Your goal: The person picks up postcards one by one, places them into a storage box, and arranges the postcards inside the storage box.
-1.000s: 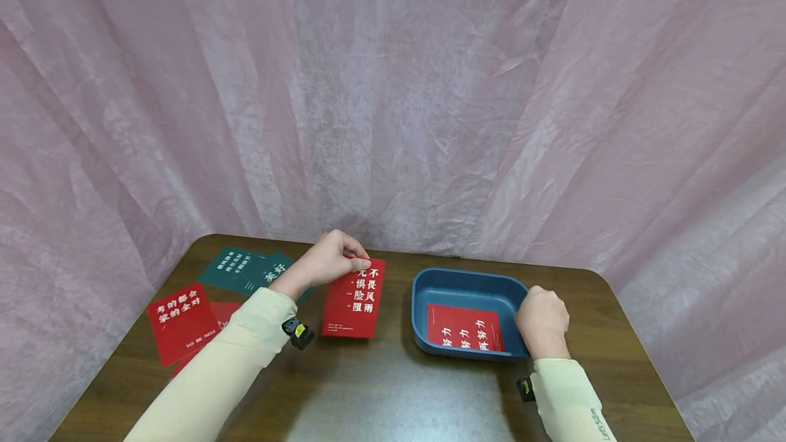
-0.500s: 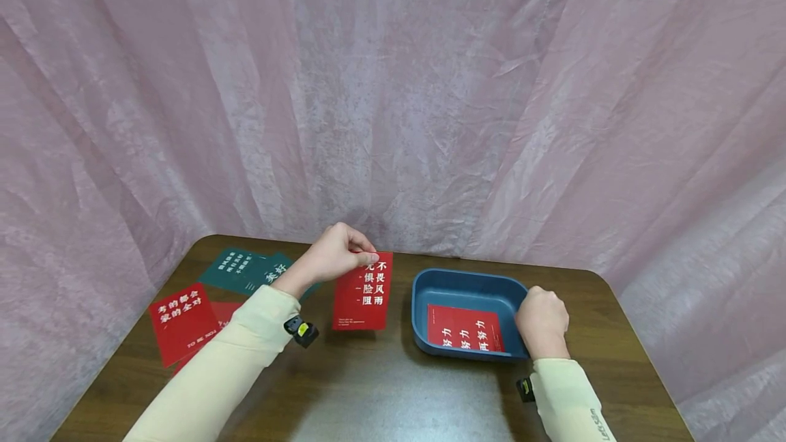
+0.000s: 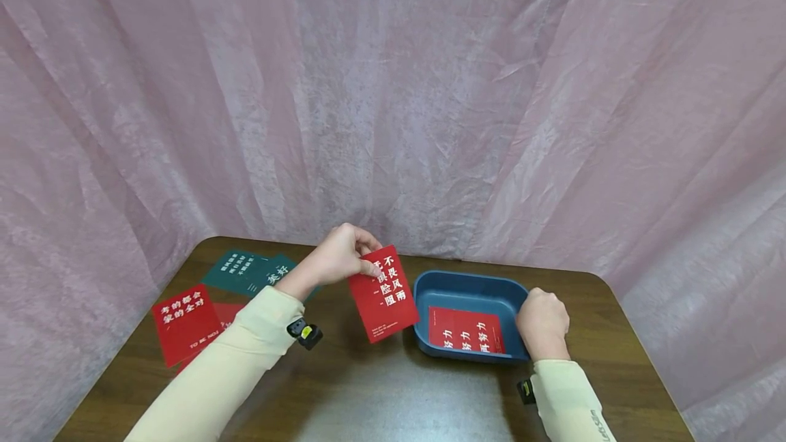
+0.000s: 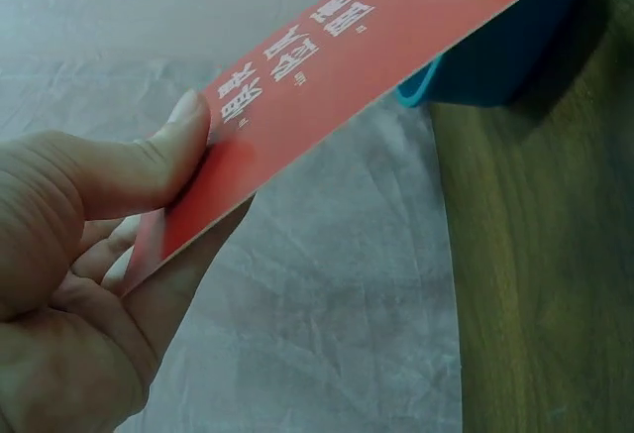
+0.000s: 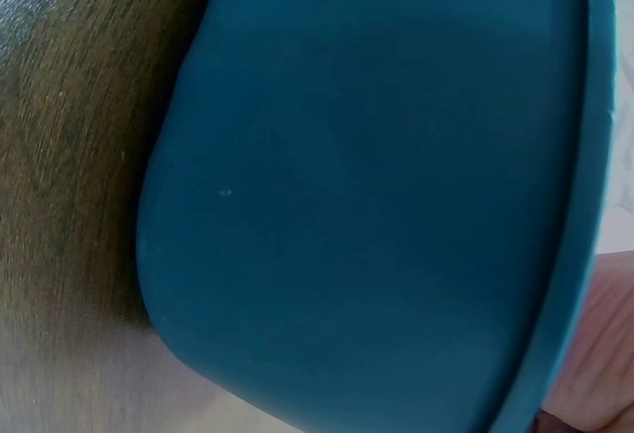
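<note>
My left hand pinches a red card with white writing by its upper left part, thumb on the printed face. The card is tilted, and its lower right corner overlaps the near left rim of a blue plastic basin in the head view. Up close in the left wrist view, the thumb presses the card against the fingers beneath. At the basin's right end, my right hand grips the rim with curled fingers; the basin wall hides most of it in the right wrist view.
Inside the basin lies another red card. On the left of the wooden table, green cards lie behind overlapping red cards, partly covered by my left arm. A pink curtain hangs behind the table.
My left hand has brought the red card to the right, up to the basin's left side, and the card has turned from upright to slanted. The right hand and basin stay put.
</note>
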Motion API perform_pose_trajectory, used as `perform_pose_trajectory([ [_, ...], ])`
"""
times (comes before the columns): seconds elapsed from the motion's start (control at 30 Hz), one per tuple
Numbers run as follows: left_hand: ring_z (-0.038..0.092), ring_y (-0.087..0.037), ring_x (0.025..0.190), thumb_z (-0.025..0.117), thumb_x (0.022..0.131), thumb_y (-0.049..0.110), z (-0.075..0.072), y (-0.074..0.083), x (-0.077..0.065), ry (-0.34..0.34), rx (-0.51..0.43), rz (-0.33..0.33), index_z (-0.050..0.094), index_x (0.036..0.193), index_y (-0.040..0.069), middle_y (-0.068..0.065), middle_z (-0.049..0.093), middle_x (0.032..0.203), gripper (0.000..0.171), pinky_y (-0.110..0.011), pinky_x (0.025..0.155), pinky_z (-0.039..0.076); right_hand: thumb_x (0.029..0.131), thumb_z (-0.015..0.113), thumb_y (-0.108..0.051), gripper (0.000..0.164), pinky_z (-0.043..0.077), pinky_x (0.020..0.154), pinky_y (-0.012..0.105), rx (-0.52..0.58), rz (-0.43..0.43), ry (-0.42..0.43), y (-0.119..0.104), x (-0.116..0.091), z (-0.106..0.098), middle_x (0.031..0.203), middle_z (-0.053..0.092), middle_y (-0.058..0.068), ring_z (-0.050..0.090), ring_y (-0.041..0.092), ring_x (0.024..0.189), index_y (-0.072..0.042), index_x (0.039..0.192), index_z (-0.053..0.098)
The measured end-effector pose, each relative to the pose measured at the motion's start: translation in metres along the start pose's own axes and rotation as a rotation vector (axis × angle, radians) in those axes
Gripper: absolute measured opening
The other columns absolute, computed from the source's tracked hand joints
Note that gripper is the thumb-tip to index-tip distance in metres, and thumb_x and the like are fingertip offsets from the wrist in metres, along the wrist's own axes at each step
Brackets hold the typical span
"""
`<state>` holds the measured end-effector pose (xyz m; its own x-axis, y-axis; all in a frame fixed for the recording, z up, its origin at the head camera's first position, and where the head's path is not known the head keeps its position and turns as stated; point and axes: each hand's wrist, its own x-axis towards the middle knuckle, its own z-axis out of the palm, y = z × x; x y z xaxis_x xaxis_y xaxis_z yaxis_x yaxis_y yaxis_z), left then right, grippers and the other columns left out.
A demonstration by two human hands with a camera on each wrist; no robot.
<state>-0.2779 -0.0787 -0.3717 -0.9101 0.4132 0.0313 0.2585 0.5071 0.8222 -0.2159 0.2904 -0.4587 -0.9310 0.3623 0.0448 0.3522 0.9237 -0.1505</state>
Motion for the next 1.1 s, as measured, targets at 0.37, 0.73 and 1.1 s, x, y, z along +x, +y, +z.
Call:
perform_pose_trajectory([
  [0.37,0.064,-0.014,0.068,0.078,0.076,0.020,-0.001,0.009,0.000,0.270,0.046,0.100,0.071,0.087,0.016,0.002,0.070,0.078,0.014,-0.027,0.057,0.053,0.081,0.055,-0.009,0.023,0.043,0.037,0.046,0.005,-0.005,0.011,-0.003,0.003,0.001,0.080,0.063,0.034,0.060,0.038,0.058,0.012,0.089,0.063],
  [0.73,0.063,-0.014,0.067,0.079,0.074,0.015,0.007,0.021,0.000,0.359,-0.018,0.146,0.068,0.091,0.012,-0.002,0.070,0.082,0.020,-0.027,0.058,0.053,0.080,0.056,-0.009,0.023,0.043,0.037,0.046,0.011,0.003,0.010,-0.002,0.002,0.001,0.079,0.062,0.033,0.059,0.037,0.057,0.012,0.089,0.062],
  [1.1,0.064,-0.012,0.065,0.079,0.075,0.015,0.030,0.035,0.002,0.474,-0.117,0.145,0.065,0.084,0.015,0.002,0.071,0.076,0.017,-0.028,0.056,0.052,0.081,0.056,-0.009,0.023,0.043,0.036,0.045,0.008,0.000,0.010,0.000,0.001,0.000,0.078,0.062,0.033,0.059,0.037,0.057,0.012,0.089,0.061],
])
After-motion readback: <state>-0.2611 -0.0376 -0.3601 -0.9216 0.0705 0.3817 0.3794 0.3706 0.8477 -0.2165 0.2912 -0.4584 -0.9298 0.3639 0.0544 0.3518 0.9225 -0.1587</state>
